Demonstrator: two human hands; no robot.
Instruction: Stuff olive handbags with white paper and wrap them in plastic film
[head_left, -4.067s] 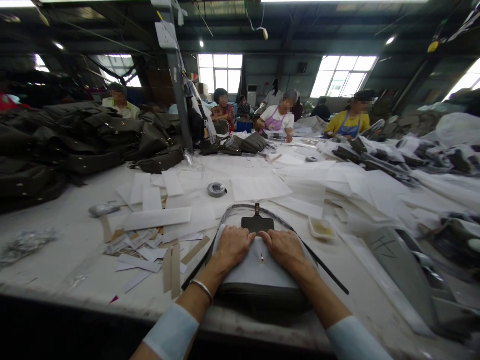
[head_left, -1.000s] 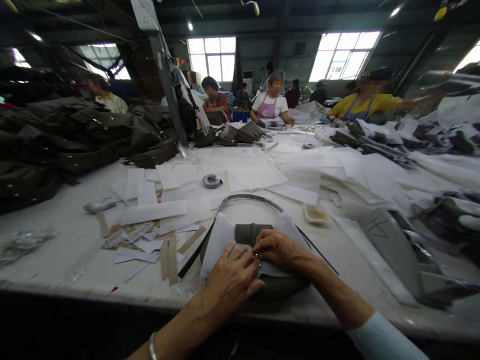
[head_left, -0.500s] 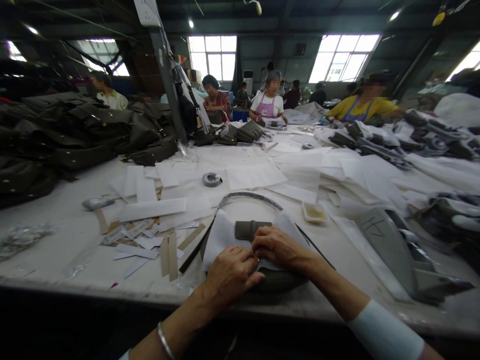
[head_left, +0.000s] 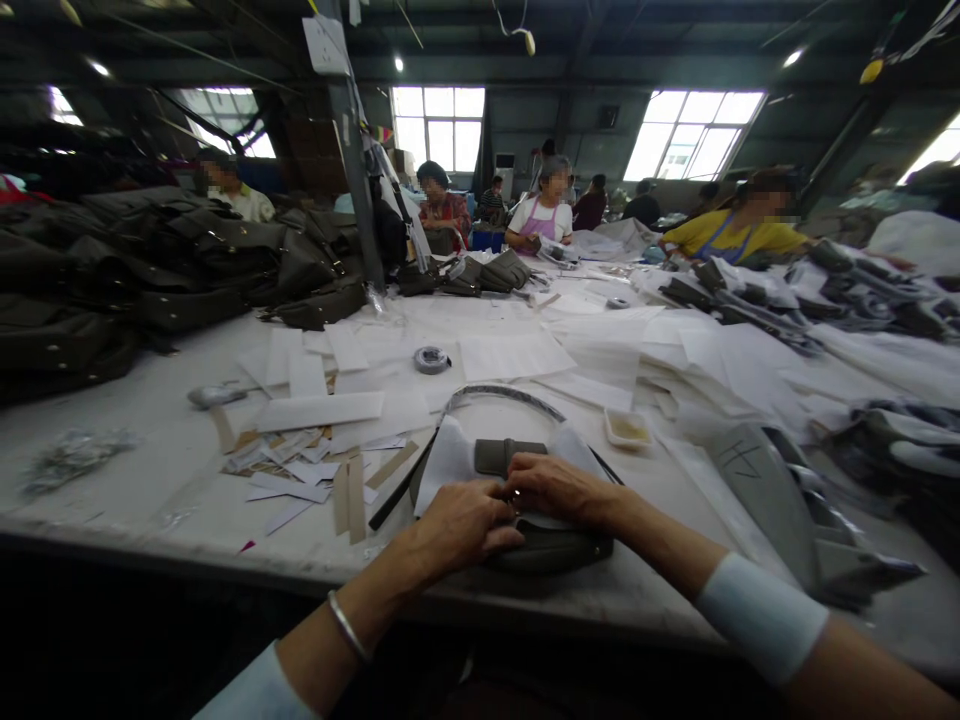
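A dark olive handbag (head_left: pixel 555 548) lies near the table's front edge, its wrapped handle (head_left: pixel 502 390) arched away from me. White padding sheets (head_left: pixel 448 458) cover part of it, and a short flap (head_left: pixel 491 456) shows in the middle. My left hand (head_left: pixel 466 522) rests on the bag, fingers bent together at its centre. From the right, my right hand (head_left: pixel 555 488) meets it there, fingers curled down. A small shiny metal piece shows between the fingertips; what each hand pinches is too small to make out.
On the table (head_left: pixel 300 545), paper strips (head_left: pixel 322 410) and a tape roll (head_left: pixel 431 360) lie left and ahead. A small dish (head_left: pixel 628 428) and grey panels (head_left: pixel 772 500) are right. Dark bags (head_left: pixel 187 260) pile up left. People sit across the table.
The view has shifted slightly, so the scene sits a little lower and further right. My left fingers have moved closer to my right fingertips on the bag.
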